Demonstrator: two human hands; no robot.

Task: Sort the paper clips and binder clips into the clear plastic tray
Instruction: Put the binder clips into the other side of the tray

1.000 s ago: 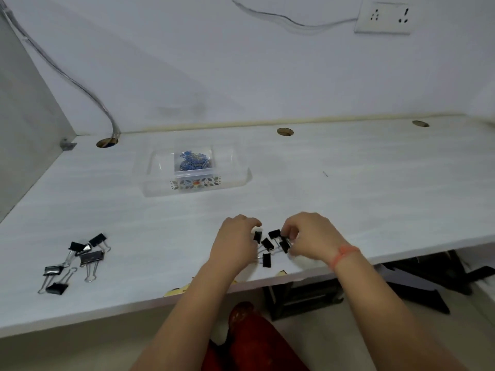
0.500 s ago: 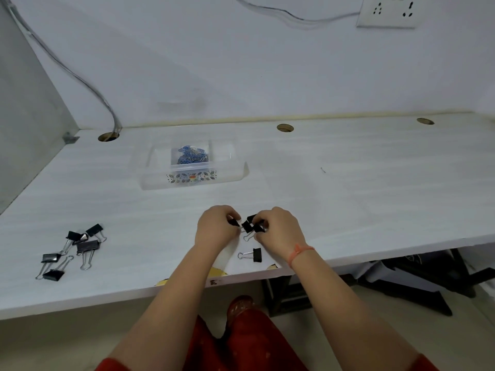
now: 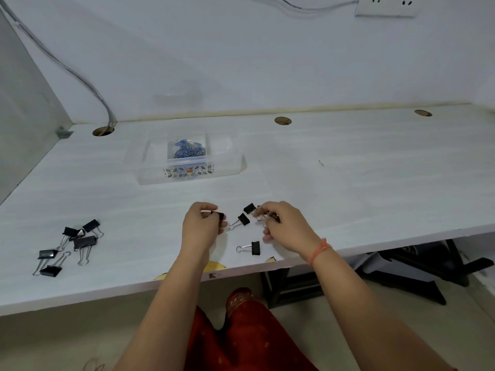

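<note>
With your left hand (image 3: pixel 202 226) pinching a small black metal binder clip (image 3: pixel 219 216) and your right hand (image 3: pixel 285 226) curled round a second clip (image 3: pixel 261 216) near the white desk's (image 3: pixel 348 183) front edge, grip bodies, not wire handles, before lifting both to the clear plastic tray (image 3: pixel 227 159) farther back.

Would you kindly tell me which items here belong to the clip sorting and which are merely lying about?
Job: small binder clips, centre front; larger binder clips, at left; blue paper clips; clear tray.
Lying about: wall socket; cable; black stand.
</note>
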